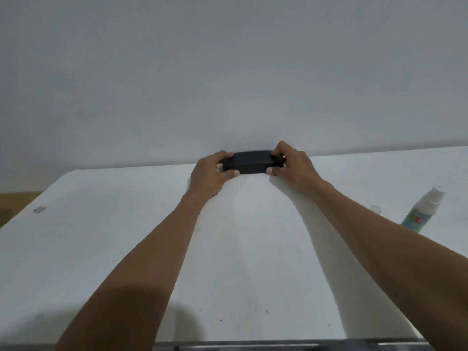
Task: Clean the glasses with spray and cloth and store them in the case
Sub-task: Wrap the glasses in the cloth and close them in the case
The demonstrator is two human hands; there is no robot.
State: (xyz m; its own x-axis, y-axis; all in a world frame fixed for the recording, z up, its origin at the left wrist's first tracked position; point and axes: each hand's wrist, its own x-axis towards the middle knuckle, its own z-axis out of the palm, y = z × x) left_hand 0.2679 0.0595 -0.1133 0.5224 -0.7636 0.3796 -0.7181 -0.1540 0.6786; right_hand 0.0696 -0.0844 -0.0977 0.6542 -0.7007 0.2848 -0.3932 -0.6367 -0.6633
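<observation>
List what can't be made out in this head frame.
- Inside of the black case: shut, so glasses unconfirmed.
- Case ends: covered by left hand and right hand.
- Spray bottle label: blurred.
- Small clear item beside it: too small to identify.
- Cloth: not visible.

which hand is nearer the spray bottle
Right. The right hand holds the right end of the black case, on the side where the spray bottle stands. The left hand holds the case's far end, farther from the bottle.

White table [101, 249] against a pale wall [228, 72]; wooden floor [17, 198] at left.
</observation>
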